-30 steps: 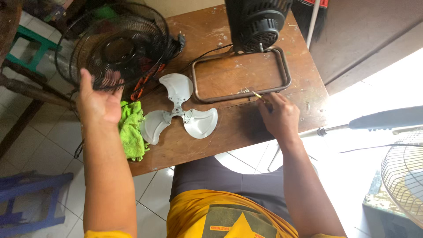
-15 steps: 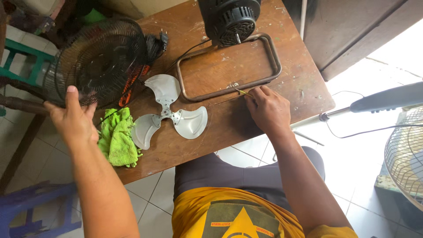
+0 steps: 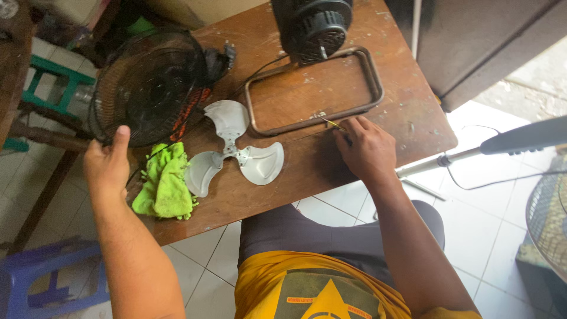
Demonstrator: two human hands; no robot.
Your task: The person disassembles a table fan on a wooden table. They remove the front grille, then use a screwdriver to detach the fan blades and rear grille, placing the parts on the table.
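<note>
Head view over a worn wooden table (image 3: 331, 177): left hand (image 3: 106, 165) gripping black fan guard (image 3: 147, 85) rim at nine o'clock, right hand (image 3: 366, 147) closed around thin screwdriver (image 3: 331, 123) at three o'clock, best kept steady against metal stand frame (image 3: 313, 91).

Bare tabletop (image 3: 307, 171) between blade (image 3: 236, 150) and frame (image 3: 313, 88)

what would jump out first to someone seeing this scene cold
Probably the pale three-bladed fan blade lying flat mid-table, with a bright green cloth to its left. Behind them, the left hand grasps the rim of a black wire fan guard at the table's left edge. The right hand holds a thin tool against the brown metal stand frame below the black motor.
</note>
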